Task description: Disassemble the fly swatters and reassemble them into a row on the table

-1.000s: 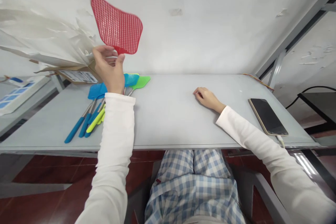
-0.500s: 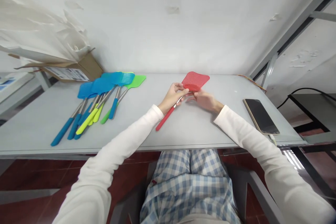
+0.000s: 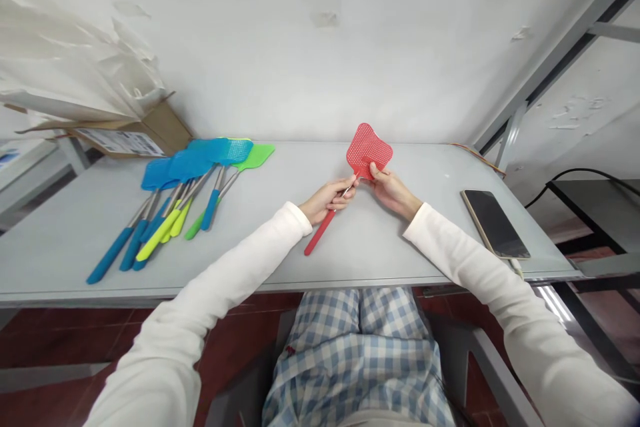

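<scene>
A red fly swatter (image 3: pixel 364 147) with a perforated head, a metal shaft and a red grip is held above the table, its grip slanting down to the left. My left hand (image 3: pixel 331 200) is closed around the metal shaft, just below the head. Pinching the lower right part of the head, with the thumb on top, is my right hand (image 3: pixel 393 190). The right fingers behind the head are hidden. Off to the left lies a pile of blue fly swatters (image 3: pixel 187 163), mixed with yellow-green handles (image 3: pixel 159 233) and a bright green swatter (image 3: pixel 256 156).
The grey table (image 3: pixel 250 240) runs up to a white wall. An open cardboard box (image 3: pixel 163 130) with white plastic sheeting (image 3: pixel 75 53) stands at the back left. On the right lies a phone (image 3: pixel 495 223) with a white cable plugged in. A metal frame (image 3: pixel 550 67) rises beyond it.
The red swatter's head has straightened from a bent-over position and now faces me. My left hand has slid slightly lower, and my right thumb now presses on the head's front.
</scene>
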### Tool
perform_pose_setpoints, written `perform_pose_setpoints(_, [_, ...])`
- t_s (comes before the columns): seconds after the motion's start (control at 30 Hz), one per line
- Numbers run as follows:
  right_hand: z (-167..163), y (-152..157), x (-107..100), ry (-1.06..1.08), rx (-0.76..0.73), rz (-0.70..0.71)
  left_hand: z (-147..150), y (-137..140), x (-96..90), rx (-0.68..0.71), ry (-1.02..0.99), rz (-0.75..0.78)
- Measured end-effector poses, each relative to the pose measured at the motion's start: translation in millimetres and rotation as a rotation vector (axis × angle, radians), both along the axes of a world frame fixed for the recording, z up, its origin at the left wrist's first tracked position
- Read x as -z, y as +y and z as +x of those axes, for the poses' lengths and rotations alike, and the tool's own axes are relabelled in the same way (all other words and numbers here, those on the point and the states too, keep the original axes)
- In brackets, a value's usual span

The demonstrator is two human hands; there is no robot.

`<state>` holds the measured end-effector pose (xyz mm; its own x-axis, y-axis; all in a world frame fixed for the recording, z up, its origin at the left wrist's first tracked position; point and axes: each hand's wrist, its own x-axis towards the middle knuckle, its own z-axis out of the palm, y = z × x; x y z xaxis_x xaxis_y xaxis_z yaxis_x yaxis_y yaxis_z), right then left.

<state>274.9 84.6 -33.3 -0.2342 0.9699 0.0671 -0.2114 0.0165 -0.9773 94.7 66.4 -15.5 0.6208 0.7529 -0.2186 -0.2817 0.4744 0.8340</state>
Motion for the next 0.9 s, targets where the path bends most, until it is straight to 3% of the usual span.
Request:
perform_pose_setpoints(0.27, [-4.3, 4.7, -0.5, 0.189, 0.140, 0.001, 8.1, -6.1, -9.2, 0.018, -0.167, -0.215])
perform_pose_setpoints(0.73, [-4.7, 11.9, -27.4, 0.330, 0.309, 0.028, 12.6, -11.2, -8.3, 0.018, -0.229, -0.138])
perform_pose_setpoints(0.9, [-6.3, 17.5, -33.2, 0.284, 0.235, 0.023, 5.6, -10.3, -10.8, 0.023, -0.268, -0.150])
